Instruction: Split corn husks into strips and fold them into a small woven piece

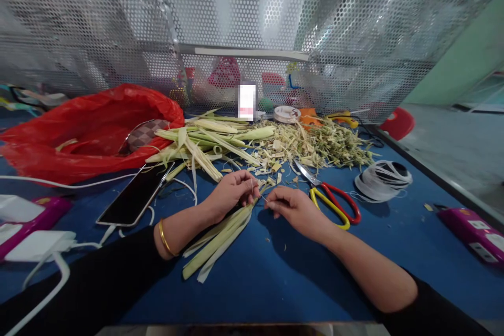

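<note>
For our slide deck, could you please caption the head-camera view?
Left hand and right hand pinch leaf strips on a blue table, scissors and white cord nearby.

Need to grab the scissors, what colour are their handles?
One red, one yellow; the scissors show best in the head view.
</note>
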`<state>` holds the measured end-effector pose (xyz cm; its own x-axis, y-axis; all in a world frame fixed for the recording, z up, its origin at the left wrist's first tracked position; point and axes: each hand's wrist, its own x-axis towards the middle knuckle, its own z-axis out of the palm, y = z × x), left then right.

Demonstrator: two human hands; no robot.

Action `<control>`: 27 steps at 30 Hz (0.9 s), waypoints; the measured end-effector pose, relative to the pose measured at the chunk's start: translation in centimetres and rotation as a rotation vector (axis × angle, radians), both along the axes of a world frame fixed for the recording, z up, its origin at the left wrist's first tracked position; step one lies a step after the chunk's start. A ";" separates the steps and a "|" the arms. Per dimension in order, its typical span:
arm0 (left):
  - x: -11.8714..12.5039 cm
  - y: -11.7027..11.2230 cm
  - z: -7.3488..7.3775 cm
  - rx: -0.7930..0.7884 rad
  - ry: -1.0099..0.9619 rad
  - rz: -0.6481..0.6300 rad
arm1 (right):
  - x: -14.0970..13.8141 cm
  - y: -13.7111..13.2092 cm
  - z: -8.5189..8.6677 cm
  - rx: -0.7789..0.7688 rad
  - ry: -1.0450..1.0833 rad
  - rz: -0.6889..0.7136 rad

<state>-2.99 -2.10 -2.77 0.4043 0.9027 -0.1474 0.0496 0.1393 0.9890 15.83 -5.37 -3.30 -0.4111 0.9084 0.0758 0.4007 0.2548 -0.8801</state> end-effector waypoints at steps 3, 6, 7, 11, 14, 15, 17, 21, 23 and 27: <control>0.2 -0.1 0.0 0.008 0.017 0.010 | -0.4 -0.4 0.5 0.174 0.041 -0.017; 0.2 -0.2 -0.2 0.011 0.012 0.009 | -0.8 -0.7 0.6 0.191 0.156 0.023; 0.3 -0.2 -0.2 0.016 0.011 0.005 | -0.9 -0.7 0.6 0.164 0.191 0.033; 0.4 -0.2 -0.2 0.051 0.033 -0.002 | -1.2 -0.8 0.6 -0.027 0.318 0.066; 0.4 -0.3 0.0 0.036 0.044 0.001 | -1.3 -0.8 0.5 -0.150 0.388 0.099; 0.4 -0.3 0.0 0.024 0.040 -0.007 | -1.4 -0.7 0.4 -0.168 0.406 0.099; 0.4 -0.4 0.1 0.005 0.028 -0.030 | -1.4 -0.6 0.2 -0.170 0.424 0.081; 0.4 -0.4 -0.1 0.039 0.021 -0.094 | -1.4 -0.5 -0.2 -0.079 0.286 0.025; 0.4 -0.4 -0.2 0.094 0.032 -0.136 | -1.4 -0.6 -0.2 -0.027 0.162 0.022; 0.5 -0.3 -0.2 0.143 0.080 -0.165 | -1.3 -0.7 -0.1 0.031 0.047 0.034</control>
<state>-2.47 -2.40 -3.01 0.5400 0.8395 -0.0600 0.1390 -0.0186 0.9901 14.56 -6.06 -3.39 -0.4374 0.8908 0.1235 0.3494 0.2949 -0.8893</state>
